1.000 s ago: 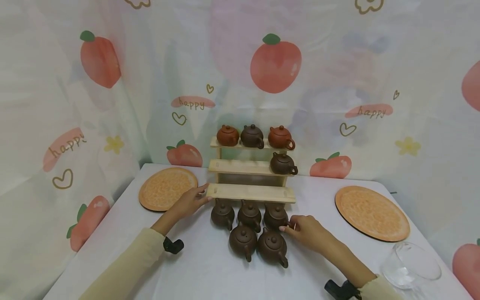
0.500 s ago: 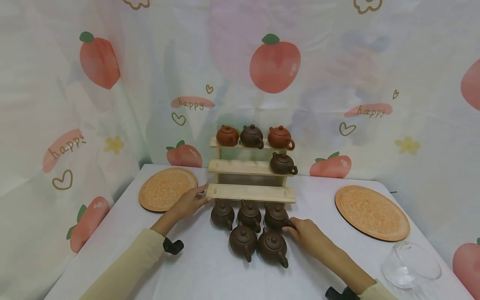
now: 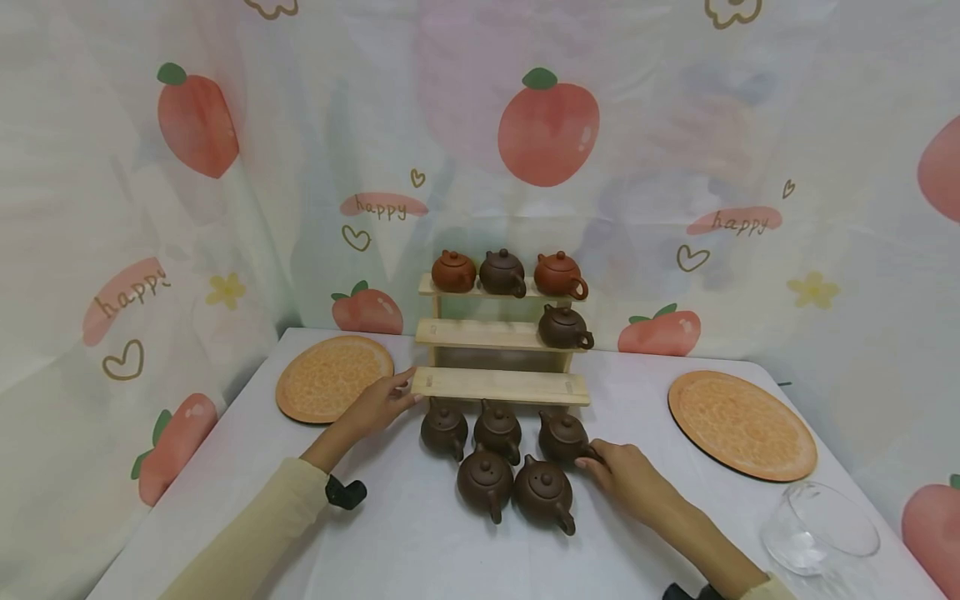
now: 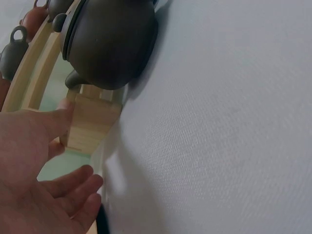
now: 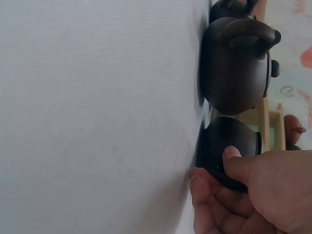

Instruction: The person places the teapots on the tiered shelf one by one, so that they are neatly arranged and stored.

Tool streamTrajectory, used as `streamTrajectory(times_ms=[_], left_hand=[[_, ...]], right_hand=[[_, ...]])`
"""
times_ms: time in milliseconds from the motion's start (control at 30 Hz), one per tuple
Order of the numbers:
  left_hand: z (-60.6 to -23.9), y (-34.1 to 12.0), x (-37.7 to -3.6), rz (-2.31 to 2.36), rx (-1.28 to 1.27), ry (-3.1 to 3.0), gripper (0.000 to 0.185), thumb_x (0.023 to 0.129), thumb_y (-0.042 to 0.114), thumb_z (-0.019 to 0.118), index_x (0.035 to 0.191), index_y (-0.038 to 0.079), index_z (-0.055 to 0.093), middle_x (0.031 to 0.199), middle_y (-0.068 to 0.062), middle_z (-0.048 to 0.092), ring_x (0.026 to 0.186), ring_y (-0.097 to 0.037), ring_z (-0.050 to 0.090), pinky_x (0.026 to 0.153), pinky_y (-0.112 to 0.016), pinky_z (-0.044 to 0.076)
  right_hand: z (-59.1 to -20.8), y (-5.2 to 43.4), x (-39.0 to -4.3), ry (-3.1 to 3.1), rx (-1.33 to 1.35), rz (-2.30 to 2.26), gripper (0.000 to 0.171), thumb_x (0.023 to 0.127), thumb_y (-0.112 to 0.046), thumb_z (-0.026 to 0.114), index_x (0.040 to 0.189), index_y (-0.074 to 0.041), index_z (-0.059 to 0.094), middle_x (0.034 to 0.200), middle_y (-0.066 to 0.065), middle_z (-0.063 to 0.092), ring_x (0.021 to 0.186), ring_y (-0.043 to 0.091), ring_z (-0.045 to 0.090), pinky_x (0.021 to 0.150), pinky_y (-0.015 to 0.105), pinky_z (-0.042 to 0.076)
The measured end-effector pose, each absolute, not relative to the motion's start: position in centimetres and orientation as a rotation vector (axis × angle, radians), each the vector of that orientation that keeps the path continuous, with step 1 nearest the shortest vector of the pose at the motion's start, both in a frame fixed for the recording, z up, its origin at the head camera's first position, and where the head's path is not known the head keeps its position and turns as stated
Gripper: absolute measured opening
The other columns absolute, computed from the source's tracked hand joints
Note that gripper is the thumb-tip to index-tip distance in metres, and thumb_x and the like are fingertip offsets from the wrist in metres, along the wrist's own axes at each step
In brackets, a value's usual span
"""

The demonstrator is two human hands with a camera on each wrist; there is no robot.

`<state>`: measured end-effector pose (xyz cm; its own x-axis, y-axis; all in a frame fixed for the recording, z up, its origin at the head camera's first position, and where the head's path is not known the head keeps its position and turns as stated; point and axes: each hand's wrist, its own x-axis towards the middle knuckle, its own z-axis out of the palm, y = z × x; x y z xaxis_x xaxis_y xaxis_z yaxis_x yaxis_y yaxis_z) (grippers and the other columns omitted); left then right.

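Note:
My right hand [image 3: 626,475] pinches the handle of a dark brown teapot [image 3: 561,435], which stands on the table at the right end of its row; in the right wrist view, the thumb [image 5: 232,153] lies over the handle side. My left hand [image 3: 377,405] holds the left end of the lowest board of a three-step wooden shelf [image 3: 498,386] between thumb and index finger; its other fingers [image 4: 78,187] are off the wood. More dark teapots sit in front of the shelf: two [image 3: 444,429] [image 3: 497,431] beside the held one, two [image 3: 485,481] [image 3: 543,493] nearer me.
Reddish [image 3: 453,272] [image 3: 558,273] and dark teapots [image 3: 502,272] share the top step. Another dark teapot [image 3: 564,327] is on the middle step's right end. Round orange mats [image 3: 333,379] [image 3: 741,425] flank the shelf. A clear glass vessel [image 3: 795,533] stands front right.
My right hand has closed on the teapot's handle and shifted it slightly right, away from the neighbouring teapots. The left hand keeps its place at the shelf.

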<state>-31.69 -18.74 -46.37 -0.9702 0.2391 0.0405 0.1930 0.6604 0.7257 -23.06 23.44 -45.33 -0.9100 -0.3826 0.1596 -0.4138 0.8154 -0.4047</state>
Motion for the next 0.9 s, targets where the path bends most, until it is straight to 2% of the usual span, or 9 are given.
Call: streamTrajectory(times_ms=[633,900], left_hand=[[-46.20,-18.71,-31.58,1.226,0.360,2.789,0.066,0.109,0.033,0.062,0.165,0.008,0.036,0.162,-0.023,0.046,0.140,-0.044,0.055,0.106,-0.055,0.054],[-46.04,-18.72,-31.51,1.223,0.371,2.796,0.065,0.109,0.031,0.062,0.164,0.006,0.036,0.162,-0.024,0.045,0.141,-0.045,0.054,0.107,-0.057,0.052]], right_hand=[[-45.35,23.34,-22.76,-2.877,0.674,0.756,0.024,0.103,-0.019,0.069,0.084,-0.014,0.055,0.066,-0.011,0.039,0.060,0.003,0.040,0.056,0.022,0.037],[-45.25,23.15,-22.96,-2.852,0.696,0.792,0.027,0.105,-0.022,0.067,0.082,-0.015,0.054,0.065,-0.013,0.042,0.058,0.000,0.040,0.055,0.022,0.037]])
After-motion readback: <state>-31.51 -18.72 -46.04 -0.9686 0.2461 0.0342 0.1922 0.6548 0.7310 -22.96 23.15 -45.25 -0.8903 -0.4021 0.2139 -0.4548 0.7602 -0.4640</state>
